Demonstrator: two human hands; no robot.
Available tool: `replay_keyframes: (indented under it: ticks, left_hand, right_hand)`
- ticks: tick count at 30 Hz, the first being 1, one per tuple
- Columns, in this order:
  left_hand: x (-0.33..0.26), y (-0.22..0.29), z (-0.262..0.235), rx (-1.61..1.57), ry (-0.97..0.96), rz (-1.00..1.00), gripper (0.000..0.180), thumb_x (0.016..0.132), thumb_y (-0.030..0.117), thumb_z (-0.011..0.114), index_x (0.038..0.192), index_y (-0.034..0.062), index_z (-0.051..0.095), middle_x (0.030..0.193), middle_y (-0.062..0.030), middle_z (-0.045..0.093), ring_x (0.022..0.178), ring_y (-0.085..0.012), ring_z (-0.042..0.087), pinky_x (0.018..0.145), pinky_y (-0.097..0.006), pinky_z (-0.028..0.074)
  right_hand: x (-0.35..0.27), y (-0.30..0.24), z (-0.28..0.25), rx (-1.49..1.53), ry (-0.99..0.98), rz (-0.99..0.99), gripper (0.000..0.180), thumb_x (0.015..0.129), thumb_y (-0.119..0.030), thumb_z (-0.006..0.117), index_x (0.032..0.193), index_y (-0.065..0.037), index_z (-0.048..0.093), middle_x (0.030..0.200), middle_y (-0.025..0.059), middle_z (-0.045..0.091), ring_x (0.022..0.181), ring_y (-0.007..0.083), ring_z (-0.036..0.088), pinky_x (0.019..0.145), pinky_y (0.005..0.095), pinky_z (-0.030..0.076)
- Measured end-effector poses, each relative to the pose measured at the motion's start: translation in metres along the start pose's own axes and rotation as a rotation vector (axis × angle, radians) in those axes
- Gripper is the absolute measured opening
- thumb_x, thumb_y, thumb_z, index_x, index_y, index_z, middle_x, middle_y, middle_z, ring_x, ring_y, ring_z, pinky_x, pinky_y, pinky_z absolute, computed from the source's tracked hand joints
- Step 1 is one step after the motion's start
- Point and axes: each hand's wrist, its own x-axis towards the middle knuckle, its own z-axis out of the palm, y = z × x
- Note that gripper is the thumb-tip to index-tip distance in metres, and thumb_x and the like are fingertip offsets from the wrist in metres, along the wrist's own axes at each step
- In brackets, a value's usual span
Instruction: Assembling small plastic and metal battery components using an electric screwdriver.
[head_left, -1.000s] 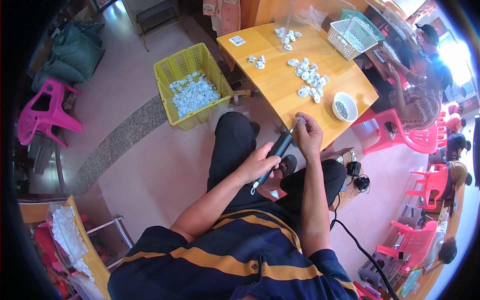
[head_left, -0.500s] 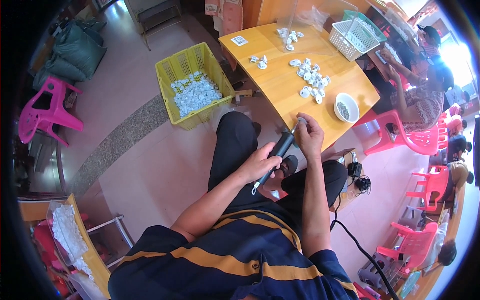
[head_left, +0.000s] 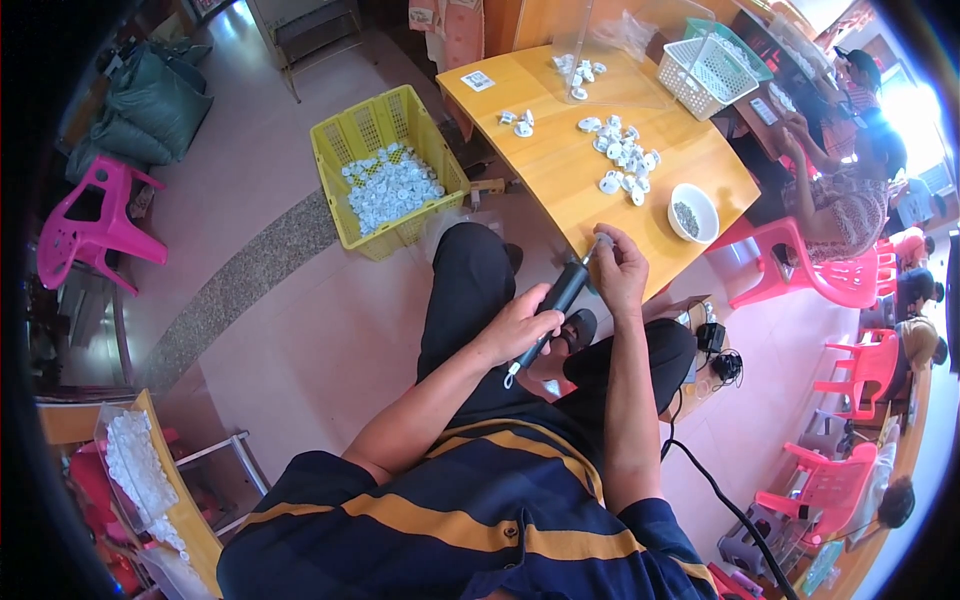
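My left hand [head_left: 522, 325] is wrapped round a black electric screwdriver [head_left: 562, 296], held at a slant with its tip up and to the right. A pale hanging loop shows at its lower end. At the near table edge, my right hand [head_left: 620, 270] pinches a small white plastic part [head_left: 602, 241] against the screwdriver's tip; the fingers cover most of that part. Beyond the hands, several white plastic parts [head_left: 625, 155] lie loose on the wooden table [head_left: 545, 130]. A white bowl [head_left: 697, 214] of small metal pieces, seemingly screws, stands right of them.
A yellow crate [head_left: 360, 130] of white parts sits on the floor at the left. White and green baskets [head_left: 700, 85] stand at the table's far right, beside a clear plastic panel. A black cable [head_left: 725, 500] runs along my right side. Another person [head_left: 840, 200] sits beyond pink chairs.
My hands, the screwdriver and the white part look unmoved. At the right, the other person's hands have lifted slightly.
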Motion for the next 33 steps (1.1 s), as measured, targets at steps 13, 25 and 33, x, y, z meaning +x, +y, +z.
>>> replay_keyframes:
  ticks: [13,25,33]
  left_hand:
    - [0.0,0.001,0.0,0.011,0.003,0.011,0.037,0.096,0.021,0.057,0.124,-0.002,0.049,0.085,-0.0061,0.061,0.063,-0.0122,0.061,0.058,-0.027,0.052]
    - [-0.003,0.005,0.001,-0.025,0.001,-0.015,0.035,0.096,0.018,0.055,0.124,-0.0016,0.049,0.085,-0.0063,0.061,0.061,-0.0113,0.061,0.057,-0.026,0.052]
    - [-0.005,0.005,0.002,-0.092,-0.026,-0.029,0.027,0.097,0.017,0.053,0.119,0.0005,0.051,0.085,-0.0066,0.063,0.059,-0.0118,0.062,0.053,-0.025,0.051]
  right_hand:
    - [-0.001,-0.006,-0.001,-0.042,-0.023,0.021,0.021,0.097,-0.008,0.064,0.115,-0.003,0.072,0.096,0.0002,0.071,0.086,0.0073,0.063,0.08,0.0236,0.052]
    - [-0.002,-0.005,-0.002,-0.031,-0.036,-0.001,0.021,0.096,-0.007,0.065,0.115,-0.004,0.073,0.09,-0.0001,0.069,0.081,0.0063,0.061,0.076,0.0221,0.051]
    - [0.002,0.007,-0.006,0.038,-0.076,0.031,0.022,0.092,-0.001,0.065,0.112,-0.003,0.074,0.095,0.0055,0.072,0.086,0.0107,0.066,0.081,0.0257,0.053]
